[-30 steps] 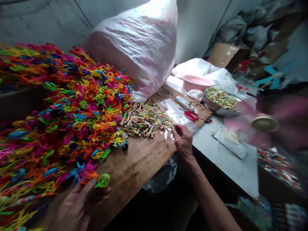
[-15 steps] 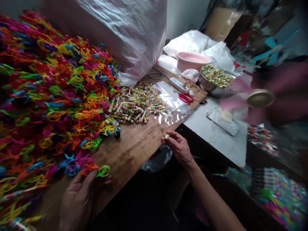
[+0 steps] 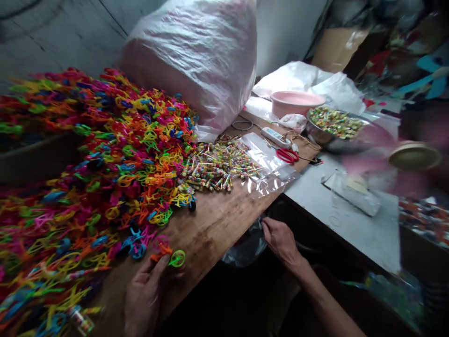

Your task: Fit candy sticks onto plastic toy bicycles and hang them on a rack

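My left hand (image 3: pixel 145 285) is closed on a small plastic toy bicycle (image 3: pixel 164 252), an orange frame with a green wheel, low over the wooden tabletop near its front edge. Its far fingers are partly hidden behind the toy. My right hand (image 3: pixel 281 239) is past the table edge, fingers pinched together by the rim of a clear plastic bag (image 3: pixel 245 248). Whatever those fingertips hold, if anything, cannot be made out. Beside my left hand lies a blue and pink toy bicycle (image 3: pixel 136 244), at the edge of a big heap of bright plastic toys (image 3: pixel 140 140).
Small candy-filled tubes (image 3: pixel 220 166) lie piled beside clear plastic sheets (image 3: pixel 266 161). Behind are red scissors (image 3: pixel 287 155), a power strip (image 3: pixel 276 136), a pink basin (image 3: pixel 298 99) and a metal bowl (image 3: pixel 335 124) of small pieces. A fan (image 3: pixel 414 156) spins at right; a large white sack (image 3: pixel 199 61) stands behind.
My right hand has moved down to beside the clear bag; the small pale piece it pinched no longer shows. My left hand keeps the toy bicycle. The view has shifted left and up.
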`<state>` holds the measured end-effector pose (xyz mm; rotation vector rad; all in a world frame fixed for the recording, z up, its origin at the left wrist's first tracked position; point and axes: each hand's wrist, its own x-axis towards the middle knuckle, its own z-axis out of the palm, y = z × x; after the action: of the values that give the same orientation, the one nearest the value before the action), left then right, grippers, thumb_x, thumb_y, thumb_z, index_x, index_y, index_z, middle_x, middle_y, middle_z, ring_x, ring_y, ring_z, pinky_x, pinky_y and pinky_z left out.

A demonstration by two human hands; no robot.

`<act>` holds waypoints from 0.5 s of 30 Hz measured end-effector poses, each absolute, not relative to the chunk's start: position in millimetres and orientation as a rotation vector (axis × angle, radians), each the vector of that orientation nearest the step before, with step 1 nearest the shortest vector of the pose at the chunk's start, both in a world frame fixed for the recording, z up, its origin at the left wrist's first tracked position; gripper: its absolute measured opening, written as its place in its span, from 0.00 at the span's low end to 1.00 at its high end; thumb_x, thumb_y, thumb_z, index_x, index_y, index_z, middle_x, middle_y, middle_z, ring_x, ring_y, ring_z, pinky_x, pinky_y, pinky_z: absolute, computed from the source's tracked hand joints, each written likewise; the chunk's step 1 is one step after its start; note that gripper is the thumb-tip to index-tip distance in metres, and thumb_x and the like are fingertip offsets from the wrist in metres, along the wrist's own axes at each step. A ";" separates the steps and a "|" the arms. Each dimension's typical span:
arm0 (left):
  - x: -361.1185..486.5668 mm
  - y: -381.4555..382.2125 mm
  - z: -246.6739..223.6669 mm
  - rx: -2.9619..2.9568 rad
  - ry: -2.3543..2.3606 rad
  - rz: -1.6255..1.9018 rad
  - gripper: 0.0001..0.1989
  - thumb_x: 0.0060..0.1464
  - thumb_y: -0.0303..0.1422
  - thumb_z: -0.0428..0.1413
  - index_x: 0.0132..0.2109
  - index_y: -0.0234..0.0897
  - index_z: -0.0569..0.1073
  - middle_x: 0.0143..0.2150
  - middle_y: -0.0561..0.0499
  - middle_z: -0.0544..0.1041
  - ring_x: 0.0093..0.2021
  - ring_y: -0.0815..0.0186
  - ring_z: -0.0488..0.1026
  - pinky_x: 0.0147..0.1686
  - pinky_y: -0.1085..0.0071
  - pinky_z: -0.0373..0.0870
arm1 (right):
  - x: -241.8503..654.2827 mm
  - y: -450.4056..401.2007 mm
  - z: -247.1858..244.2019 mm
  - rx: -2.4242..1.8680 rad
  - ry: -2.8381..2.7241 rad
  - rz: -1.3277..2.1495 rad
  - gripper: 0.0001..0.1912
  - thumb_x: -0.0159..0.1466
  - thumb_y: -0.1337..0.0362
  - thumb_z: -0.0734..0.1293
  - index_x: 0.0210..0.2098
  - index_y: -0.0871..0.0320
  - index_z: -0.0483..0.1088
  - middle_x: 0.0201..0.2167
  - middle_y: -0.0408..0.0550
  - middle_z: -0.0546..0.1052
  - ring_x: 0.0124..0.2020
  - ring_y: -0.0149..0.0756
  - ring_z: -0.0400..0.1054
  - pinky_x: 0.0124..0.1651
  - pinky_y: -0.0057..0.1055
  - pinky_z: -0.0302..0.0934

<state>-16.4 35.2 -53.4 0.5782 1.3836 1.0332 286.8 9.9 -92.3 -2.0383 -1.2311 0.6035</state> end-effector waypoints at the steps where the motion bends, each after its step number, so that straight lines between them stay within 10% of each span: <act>1: -15.1 34.8 -52.2 0.593 1.378 1.036 0.24 0.36 0.36 0.68 0.42 0.33 0.71 0.30 0.52 0.79 0.27 0.63 0.77 0.26 0.73 0.76 | 285.4 14.3 -80.2 -2.043 -1.313 0.514 0.10 0.60 0.63 0.61 0.23 0.57 0.68 0.24 0.47 0.72 0.27 0.35 0.65 0.31 0.29 0.50; 15: -21.4 28.1 -60.0 0.611 1.307 1.068 0.27 0.40 0.37 0.68 0.44 0.33 0.66 0.31 0.51 0.79 0.30 0.59 0.78 0.28 0.69 0.77 | 256.3 154.5 -42.4 -1.701 -2.211 -0.134 0.08 0.61 0.71 0.61 0.34 0.57 0.72 0.38 0.51 0.70 0.39 0.37 0.62 0.40 0.30 0.55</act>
<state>-21.4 28.1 -60.0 0.6112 1.3067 1.0682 256.3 154.5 -42.4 -1.7012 -2.2114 -0.1336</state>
